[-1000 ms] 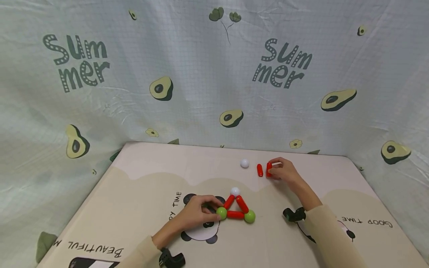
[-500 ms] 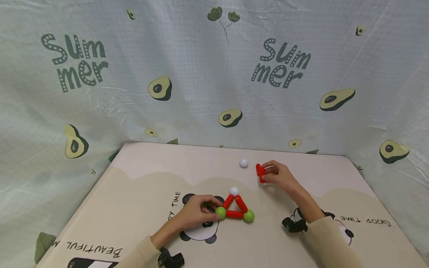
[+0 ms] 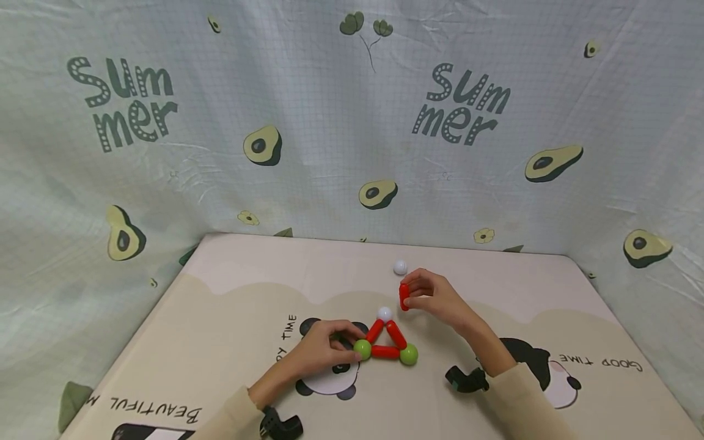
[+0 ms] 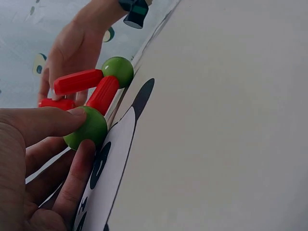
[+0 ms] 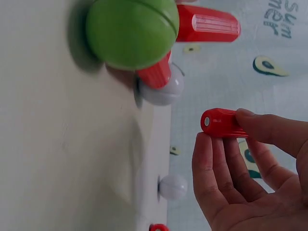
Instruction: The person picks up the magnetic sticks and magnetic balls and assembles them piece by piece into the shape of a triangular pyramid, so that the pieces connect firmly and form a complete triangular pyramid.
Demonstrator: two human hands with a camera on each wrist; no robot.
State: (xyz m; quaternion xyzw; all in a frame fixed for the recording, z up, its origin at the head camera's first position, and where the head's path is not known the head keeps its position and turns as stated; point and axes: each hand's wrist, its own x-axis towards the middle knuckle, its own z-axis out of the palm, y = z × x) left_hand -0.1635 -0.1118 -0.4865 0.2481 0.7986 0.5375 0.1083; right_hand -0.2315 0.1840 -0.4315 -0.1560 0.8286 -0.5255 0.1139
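- Centrally, in the head view, the left hand (image 3: 327,349) pinches a green ball (image 3: 362,349), seemingly steadying the red-sided triangle (image 3: 385,352).
- Left wrist: green ball clamped, left of centre.
- Right wrist: lower right, the right hand (image 5: 269,195) pinches a red rod (image 5: 224,123), perhaps baring its tip.

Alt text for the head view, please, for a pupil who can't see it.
A person's left hand pinches a green ball on a triangle of red rods and balls; the right hand holds a separate red rod near the triangle's white ball. Another white ball lies farther back.
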